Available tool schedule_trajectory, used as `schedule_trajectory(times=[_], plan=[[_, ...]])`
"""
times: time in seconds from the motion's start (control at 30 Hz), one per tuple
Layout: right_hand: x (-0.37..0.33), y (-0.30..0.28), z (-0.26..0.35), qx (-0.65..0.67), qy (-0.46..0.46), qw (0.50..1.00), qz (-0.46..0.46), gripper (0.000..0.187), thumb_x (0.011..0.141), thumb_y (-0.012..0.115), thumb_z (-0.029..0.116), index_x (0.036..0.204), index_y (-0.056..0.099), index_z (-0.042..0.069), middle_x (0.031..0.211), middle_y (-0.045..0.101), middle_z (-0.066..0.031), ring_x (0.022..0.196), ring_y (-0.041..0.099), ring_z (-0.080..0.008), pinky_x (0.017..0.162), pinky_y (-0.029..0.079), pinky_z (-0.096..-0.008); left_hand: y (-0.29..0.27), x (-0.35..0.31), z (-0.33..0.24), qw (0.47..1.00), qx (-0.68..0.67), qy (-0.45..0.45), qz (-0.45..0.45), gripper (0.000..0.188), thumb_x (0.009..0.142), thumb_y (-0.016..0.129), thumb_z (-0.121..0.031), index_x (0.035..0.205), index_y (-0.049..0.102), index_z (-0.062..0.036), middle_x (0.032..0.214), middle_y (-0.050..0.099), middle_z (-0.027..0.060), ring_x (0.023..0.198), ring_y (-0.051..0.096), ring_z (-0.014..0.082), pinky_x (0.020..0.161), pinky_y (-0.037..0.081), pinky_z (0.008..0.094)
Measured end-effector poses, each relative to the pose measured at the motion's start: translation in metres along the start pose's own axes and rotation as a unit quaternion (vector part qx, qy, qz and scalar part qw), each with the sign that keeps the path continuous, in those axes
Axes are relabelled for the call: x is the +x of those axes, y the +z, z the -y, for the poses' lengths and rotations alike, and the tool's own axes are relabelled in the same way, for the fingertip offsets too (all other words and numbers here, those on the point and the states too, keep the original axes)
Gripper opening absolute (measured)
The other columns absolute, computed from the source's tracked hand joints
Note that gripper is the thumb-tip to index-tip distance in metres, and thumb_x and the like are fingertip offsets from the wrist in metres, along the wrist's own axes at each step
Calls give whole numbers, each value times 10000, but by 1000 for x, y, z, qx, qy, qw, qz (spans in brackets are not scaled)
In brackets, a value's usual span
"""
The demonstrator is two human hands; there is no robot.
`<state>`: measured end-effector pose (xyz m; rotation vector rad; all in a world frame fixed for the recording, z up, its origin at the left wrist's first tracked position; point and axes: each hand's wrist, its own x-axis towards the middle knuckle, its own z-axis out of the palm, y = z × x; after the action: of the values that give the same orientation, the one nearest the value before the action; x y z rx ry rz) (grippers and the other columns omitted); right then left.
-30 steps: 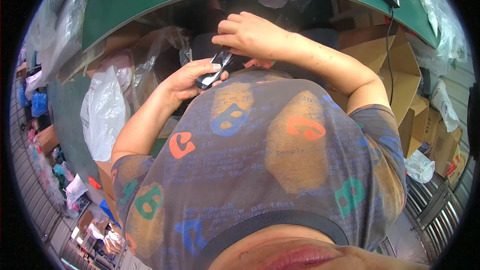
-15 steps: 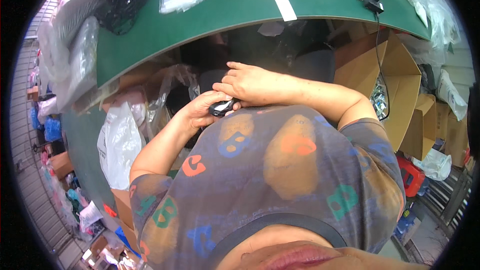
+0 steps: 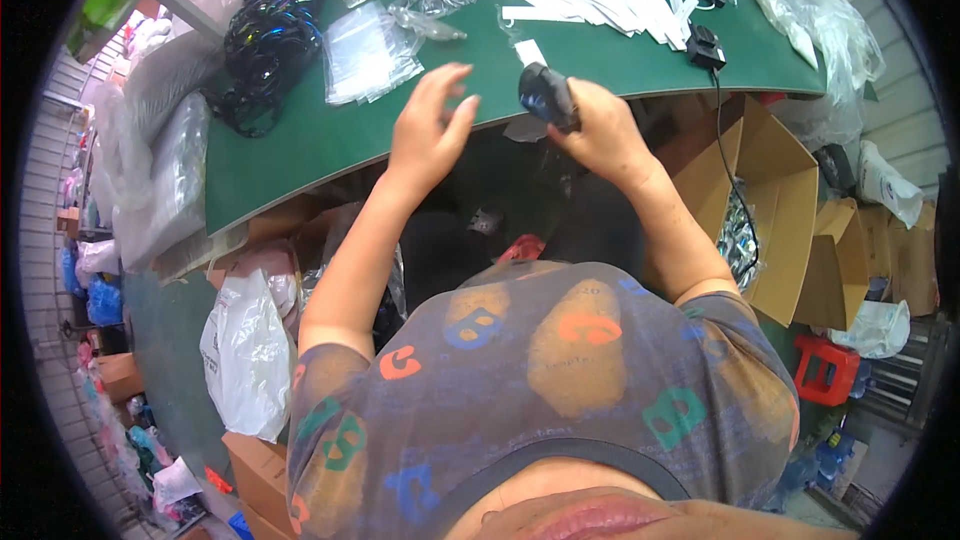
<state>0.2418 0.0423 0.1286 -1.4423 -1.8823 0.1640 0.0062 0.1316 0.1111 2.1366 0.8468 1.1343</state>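
My right hand is closed around a dark, rounded item with a bluish sheen on its face. Its exact kind is too blurred to make out. It is held over the table's near edge, just in front of a white paper strip. To the left, my left hand is raised over the same edge with its fingers apart and nothing in them. Beyond that hand, a stack of clear flat bags lies on the green table.
White strips and crumpled clear film lie at the back. A glossy black heap sits far left. From a black adapter, a cable hangs past an open cardboard box. A red stool stands at right.
Both hands have moved from close against my body out to the table edge and come apart. The left hand has let go of the dark item, which stays in the right.
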Motion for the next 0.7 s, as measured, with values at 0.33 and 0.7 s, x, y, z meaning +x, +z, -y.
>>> schedule_trajectory(times=[0.33,0.7], plan=[[10,10,-36,-96,-63,990,87,371,729,752,88,1066,612,20,1061,671,-191,1090,612,-393,960,481,-480,64,112,64,885,371,195,204,455,1006,536,-386,1342,602,-86,1372,611,146,1359,496,329,1068,407,480],[112,33,-64,-145,2,964,224,230,711,682,170,882,683,16,885,702,-231,911,682,-411,811,537,-506,10,89,83,914,392,104,-21,277,941,653,-243,1186,699,-125,1233,691,75,1253,585,290,1041,389,547]])
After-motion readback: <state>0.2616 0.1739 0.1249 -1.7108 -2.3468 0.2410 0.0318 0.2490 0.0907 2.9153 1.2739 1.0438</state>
